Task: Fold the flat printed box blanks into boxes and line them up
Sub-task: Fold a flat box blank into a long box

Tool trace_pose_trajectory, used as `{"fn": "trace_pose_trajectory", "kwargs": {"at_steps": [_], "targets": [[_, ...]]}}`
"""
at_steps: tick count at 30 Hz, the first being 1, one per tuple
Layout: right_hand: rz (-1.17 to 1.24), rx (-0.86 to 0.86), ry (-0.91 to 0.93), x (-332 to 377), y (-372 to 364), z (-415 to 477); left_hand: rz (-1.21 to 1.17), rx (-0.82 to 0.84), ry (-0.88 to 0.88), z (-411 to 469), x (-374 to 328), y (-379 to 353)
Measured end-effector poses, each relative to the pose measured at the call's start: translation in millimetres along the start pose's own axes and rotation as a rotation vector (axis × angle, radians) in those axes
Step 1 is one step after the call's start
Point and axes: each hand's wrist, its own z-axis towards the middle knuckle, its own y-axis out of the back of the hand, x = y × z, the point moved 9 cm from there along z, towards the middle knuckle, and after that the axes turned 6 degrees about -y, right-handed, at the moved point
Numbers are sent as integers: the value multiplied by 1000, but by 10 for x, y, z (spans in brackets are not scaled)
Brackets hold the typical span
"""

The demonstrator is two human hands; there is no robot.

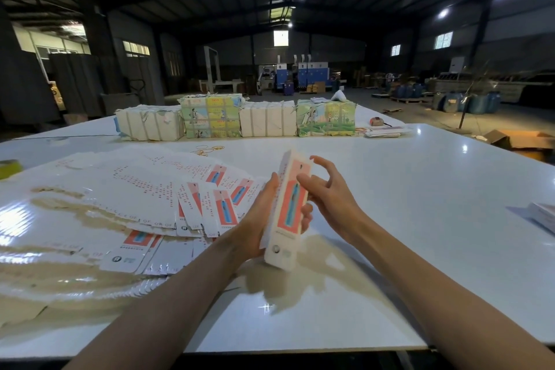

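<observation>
A long white box [289, 210] with a salmon panel and a blue figure is held upright over the white table [420, 219]. My left hand [258, 219] grips it from the left side, thumb along its edge and fingertips wrapped round the right side. My right hand [327, 189] hovers just right of the box with fingers spread and loosely bent, holding nothing. A fanned heap of flat printed blanks [144, 204] covers the table to the left.
Four tied bundles of printed stock [237, 119] stand in a row at the table's far side, with a small flat stack [384, 131] to their right. A yellow-green tape roll [9, 168] lies at the left edge. More blanks [543, 215] sit at the right edge.
</observation>
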Motion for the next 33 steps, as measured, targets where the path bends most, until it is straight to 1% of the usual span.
{"fn": "trace_pose_trajectory", "kwargs": {"at_steps": [3, 4, 5, 7, 9, 12, 14, 18, 22, 27, 30, 33], "targets": [[-63, -39, 23, 56, 75, 9, 326, -245, -115, -15, -53, 225], [-104, -58, 22, 55, 104, 19, 455, -352, -169, -30, -124, 294], [-152, -79, 22, 51, 134, 29, 600, -423, -226, -41, -215, 339], [-236, -103, 35, 47, 159, 35, 806, -412, -299, -44, -346, 316], [-276, -99, 45, 46, 142, 31, 920, -353, -308, -30, -397, 268], [-271, -71, 46, 60, 83, 11, 1072, -278, -322, 3, -388, 182], [-278, -74, 52, 75, 57, -4, 1071, -295, -332, 23, -369, 204], [-312, -98, 66, 80, 15, -19, 1021, -382, -308, -15, -352, 258], [-324, -38, 54, 76, -77, -37, 972, -436, -308, -89, -396, 260], [-319, -30, 92, 109, -51, -56, 1047, -399, -335, -147, -420, 125], [-315, -6, 77, 96, -40, -54, 1078, -366, -341, -134, -420, 93], [-276, 11, 51, 78, -34, -43, 1058, -351, -322, -135, -410, 114]]}}
